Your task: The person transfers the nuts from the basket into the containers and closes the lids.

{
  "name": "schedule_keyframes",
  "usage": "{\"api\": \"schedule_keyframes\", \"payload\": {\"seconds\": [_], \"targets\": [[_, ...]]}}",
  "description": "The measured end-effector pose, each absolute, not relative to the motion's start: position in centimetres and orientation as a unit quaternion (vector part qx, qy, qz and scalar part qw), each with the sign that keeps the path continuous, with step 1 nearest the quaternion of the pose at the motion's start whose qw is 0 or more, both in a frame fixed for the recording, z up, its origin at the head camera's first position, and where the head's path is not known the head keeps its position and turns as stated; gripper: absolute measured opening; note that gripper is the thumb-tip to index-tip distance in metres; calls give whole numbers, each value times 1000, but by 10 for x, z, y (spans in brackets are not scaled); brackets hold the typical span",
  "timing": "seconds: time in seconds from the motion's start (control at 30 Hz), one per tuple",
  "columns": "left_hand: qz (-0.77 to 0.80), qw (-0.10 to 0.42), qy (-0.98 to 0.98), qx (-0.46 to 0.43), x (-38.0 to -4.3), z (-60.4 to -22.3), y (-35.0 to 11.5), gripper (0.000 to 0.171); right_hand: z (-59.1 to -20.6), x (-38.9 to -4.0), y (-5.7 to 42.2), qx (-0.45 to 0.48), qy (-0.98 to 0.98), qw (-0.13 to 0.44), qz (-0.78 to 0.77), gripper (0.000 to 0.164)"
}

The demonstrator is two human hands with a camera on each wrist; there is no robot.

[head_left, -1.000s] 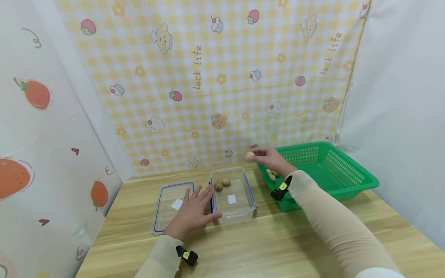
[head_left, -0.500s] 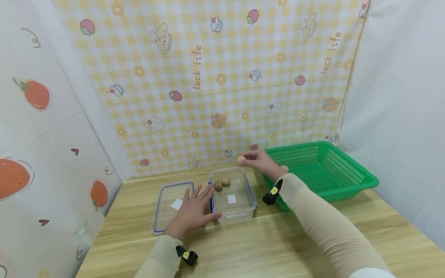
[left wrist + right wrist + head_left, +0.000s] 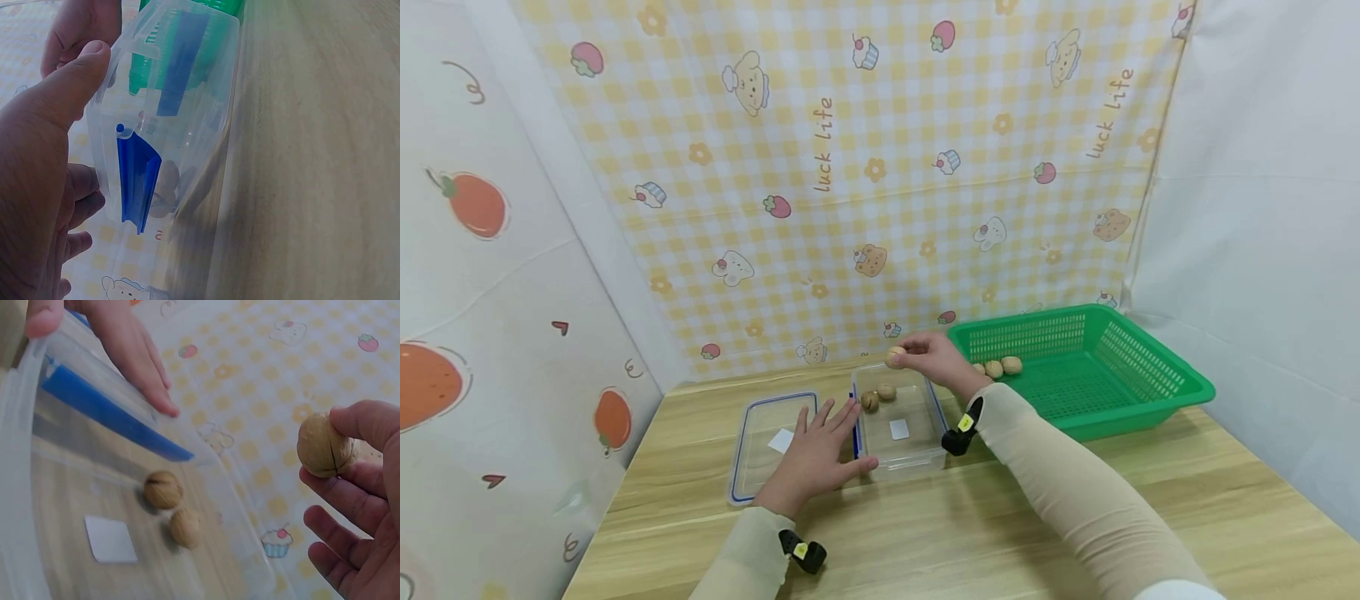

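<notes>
My right hand [image 3: 936, 360] pinches a walnut [image 3: 326, 445] between thumb and fingertips, above the far edge of a clear plastic box [image 3: 917, 446]. Inside that box, two walnuts [image 3: 164, 489] lie side by side near its left wall, beside a white label [image 3: 898, 429]. My left hand [image 3: 820, 454] spreads its fingers along the box's left rim, with the thumb at the near left corner. In the left wrist view, a blue clasp [image 3: 136, 181] hangs at the side of the box near that hand.
A clear lid [image 3: 737, 454] with a blue seal lies left of the box, partly under my left hand. To the right stands a green basket [image 3: 1180, 396] with several walnuts [image 3: 1011, 366] at its left end. A patterned curtain [image 3: 880, 217] hangs behind the wooden table [image 3: 925, 533].
My right hand has carried the walnut leftward from beside the green basket to above the box's far edge, uncovering walnuts in the basket. The left hand has stayed in place.
</notes>
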State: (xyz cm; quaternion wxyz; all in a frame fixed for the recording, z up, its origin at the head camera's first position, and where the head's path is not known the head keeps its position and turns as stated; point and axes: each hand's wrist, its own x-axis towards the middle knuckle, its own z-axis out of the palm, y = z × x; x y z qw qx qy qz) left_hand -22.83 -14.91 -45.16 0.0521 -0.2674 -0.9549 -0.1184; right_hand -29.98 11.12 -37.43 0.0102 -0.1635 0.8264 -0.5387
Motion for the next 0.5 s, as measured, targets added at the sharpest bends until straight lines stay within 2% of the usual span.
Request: {"api": "schedule_keyframes", "payload": {"seconds": [0.5], "targets": [[-124,39,-955,-266,-228,-449,-150,97,-402,-299,86,-129,832,31,-539,38]]}}
